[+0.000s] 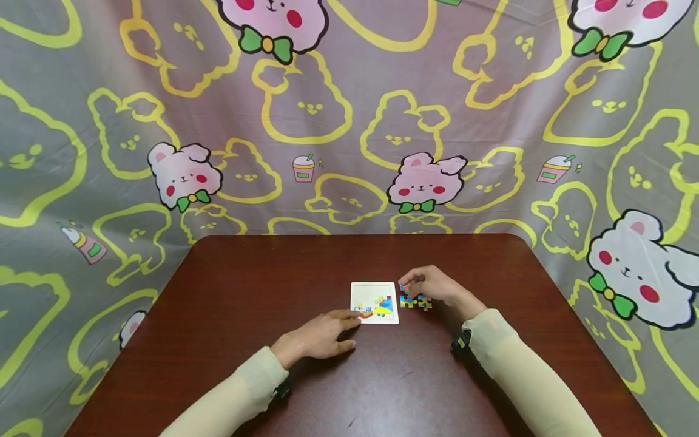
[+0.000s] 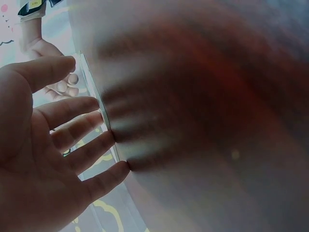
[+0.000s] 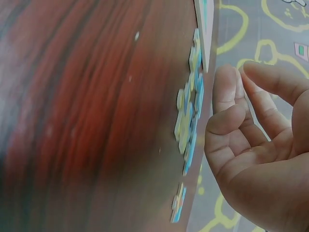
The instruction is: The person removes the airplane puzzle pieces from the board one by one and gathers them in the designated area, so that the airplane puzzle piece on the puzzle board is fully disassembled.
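A small square jigsaw board (image 1: 372, 292) with a white frame lies on the table, a few coloured pieces set in its lower part. My left hand (image 1: 323, 335) rests at its lower left, fingers spread and fairly straight, fingertips (image 2: 107, 137) along the board's edge. Just right of the board, loose jigsaw pieces (image 1: 408, 301) in blue and yellow lie on the table. Over them hovers my right hand (image 1: 434, 284), its fingers loosely bent and thumb near the index fingertip. No piece shows between those fingers in the right wrist view, where the pieces (image 3: 186, 121) lie beside the hand.
The dark reddish-brown table (image 1: 262, 273) extends around the board on every side. A cloth (image 1: 338, 139) printed with cartoon rabbits hangs behind the table and along its sides. One piece (image 3: 178, 203) lies apart from the cluster. Each wrist wears a black band (image 1: 462, 341).
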`<action>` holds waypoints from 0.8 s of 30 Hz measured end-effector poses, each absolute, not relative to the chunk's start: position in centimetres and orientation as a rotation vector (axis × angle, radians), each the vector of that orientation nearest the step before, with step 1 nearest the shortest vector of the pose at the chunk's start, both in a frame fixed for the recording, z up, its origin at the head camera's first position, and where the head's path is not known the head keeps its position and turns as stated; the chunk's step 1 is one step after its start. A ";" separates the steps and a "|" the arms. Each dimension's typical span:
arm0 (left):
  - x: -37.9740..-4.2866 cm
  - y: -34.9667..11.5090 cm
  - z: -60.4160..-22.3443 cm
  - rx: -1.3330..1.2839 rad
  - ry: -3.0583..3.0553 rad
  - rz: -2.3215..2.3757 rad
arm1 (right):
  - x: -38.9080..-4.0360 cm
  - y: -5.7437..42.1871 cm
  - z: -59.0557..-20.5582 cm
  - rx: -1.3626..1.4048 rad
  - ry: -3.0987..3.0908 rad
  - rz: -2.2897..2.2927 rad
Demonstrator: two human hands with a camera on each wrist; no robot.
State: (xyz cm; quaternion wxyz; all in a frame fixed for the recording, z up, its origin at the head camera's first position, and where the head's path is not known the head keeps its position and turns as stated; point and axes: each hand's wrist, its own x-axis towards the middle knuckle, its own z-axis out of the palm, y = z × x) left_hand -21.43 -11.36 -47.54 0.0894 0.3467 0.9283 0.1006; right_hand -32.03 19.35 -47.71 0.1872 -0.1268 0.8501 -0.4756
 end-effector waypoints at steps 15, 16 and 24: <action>-21.6 -11.4 -47.6 1.050 2.757 0.300 | -32.0 16.8 -48.0 -0.426 2.379 -1.319; -21.6 -11.4 -47.6 1.052 2.759 0.303 | -32.0 16.7 -48.1 -0.422 2.378 -1.318; -21.6 -11.4 -47.6 1.057 2.760 0.316 | -32.1 16.3 -48.6 -0.443 2.355 -1.322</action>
